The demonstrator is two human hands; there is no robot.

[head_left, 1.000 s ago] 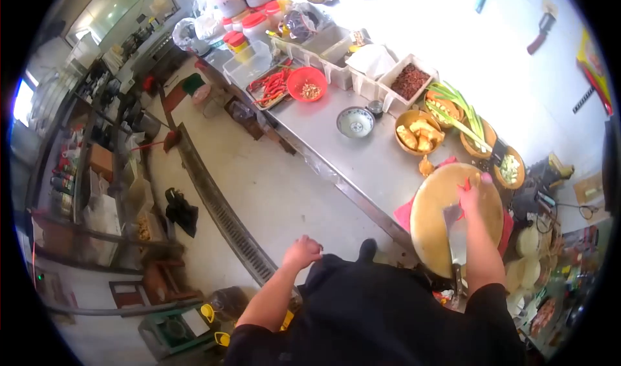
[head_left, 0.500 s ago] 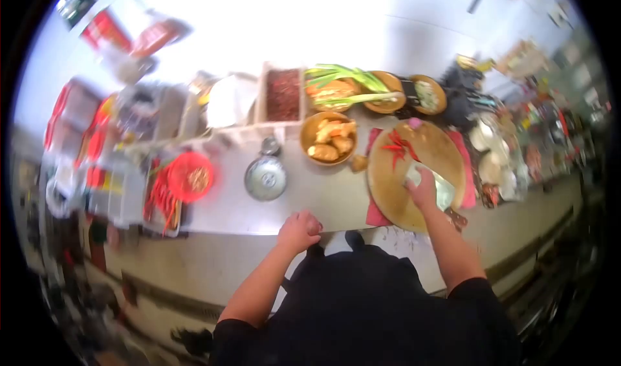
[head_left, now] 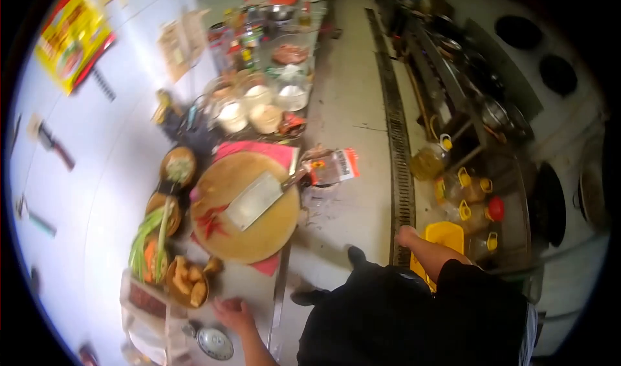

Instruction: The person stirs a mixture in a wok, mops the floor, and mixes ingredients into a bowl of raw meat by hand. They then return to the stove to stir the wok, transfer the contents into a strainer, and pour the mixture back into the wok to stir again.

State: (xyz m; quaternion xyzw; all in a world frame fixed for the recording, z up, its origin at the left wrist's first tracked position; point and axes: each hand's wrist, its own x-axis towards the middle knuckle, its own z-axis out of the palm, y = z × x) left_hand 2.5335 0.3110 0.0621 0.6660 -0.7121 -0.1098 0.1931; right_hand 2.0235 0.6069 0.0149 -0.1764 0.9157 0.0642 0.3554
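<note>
My left hand (head_left: 234,314) hovers at the counter edge beside a small patterned bowl (head_left: 215,344) and a wooden bowl of ginger (head_left: 188,282). Its fingers look apart, with nothing visible in them. Away from the counter, my right hand (head_left: 407,236) hangs over the floor by a yellow bin (head_left: 445,238); blur hides its fingers. A cleaver (head_left: 255,200) lies flat on the round chopping board (head_left: 272,236), its handle pointing toward the counter edge. Red chillies (head_left: 211,222) lie beside the blade.
Scallions (head_left: 143,243) lie across bowls near the wall. Seasoning tubs (head_left: 257,96) stand beyond the board, and a red-and-white packet (head_left: 336,167) sits at the counter edge. A floor drain (head_left: 396,139) runs along the aisle; oil jugs (head_left: 475,188) stand on the right.
The view has swung to the right, bringing the aisle and stove side in. My right hand has let go of the cleaver and moved off the board to the right.
</note>
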